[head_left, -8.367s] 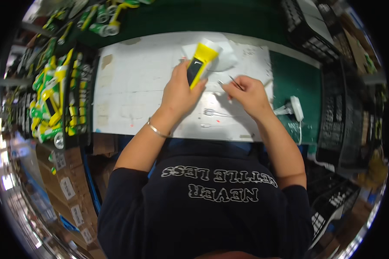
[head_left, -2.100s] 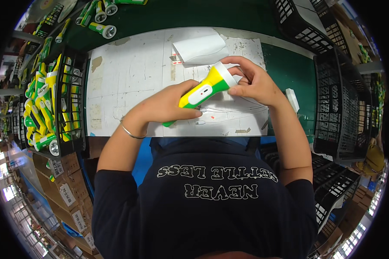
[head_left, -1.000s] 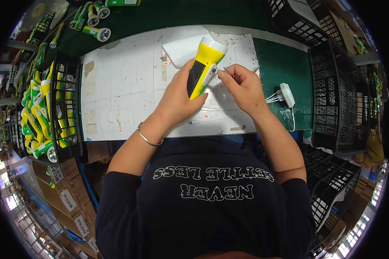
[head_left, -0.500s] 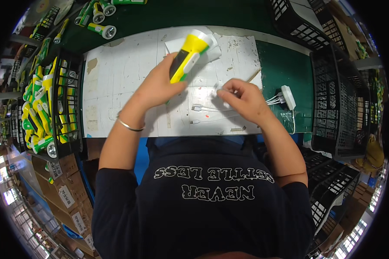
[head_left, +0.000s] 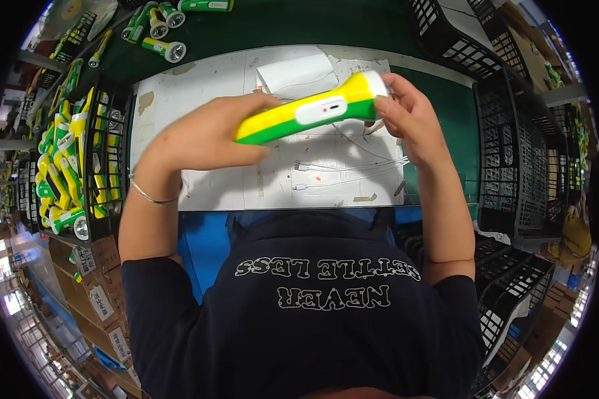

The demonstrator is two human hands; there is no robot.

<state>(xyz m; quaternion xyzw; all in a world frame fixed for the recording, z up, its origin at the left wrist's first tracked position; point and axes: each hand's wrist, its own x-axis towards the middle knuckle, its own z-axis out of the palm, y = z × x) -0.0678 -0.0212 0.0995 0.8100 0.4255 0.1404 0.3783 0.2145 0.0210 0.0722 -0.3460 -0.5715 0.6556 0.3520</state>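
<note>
A yellow and green flashlight [head_left: 279, 124] lies nearly level across both my hands above the white work board. Its white side panel, with a small slot and a red dot, faces up toward me. My left hand [head_left: 203, 136] is wrapped round the tail end. At the white-rimmed lamp end, my right hand [head_left: 412, 120] pinches the rim between thumb and fingers. Below it, thin white charging cables [head_left: 333, 185] rest on the board with their plugs toward the left. A curled white sheet [head_left: 299, 72] lies behind the flashlight.
A black crate [head_left: 100, 226] full of similar flashlights stands at the left. More flashlights [head_left: 165, 49] lie on the green table at the back left. Black crates [head_left: 512, 159] line the right side, and another [head_left: 459, 40] sits at the back right.
The flashlight has swung from steeply tilted to nearly level, and its slotted side has turned up. My right hand has moved up and right to its lamp end. My left hand has shifted left.
</note>
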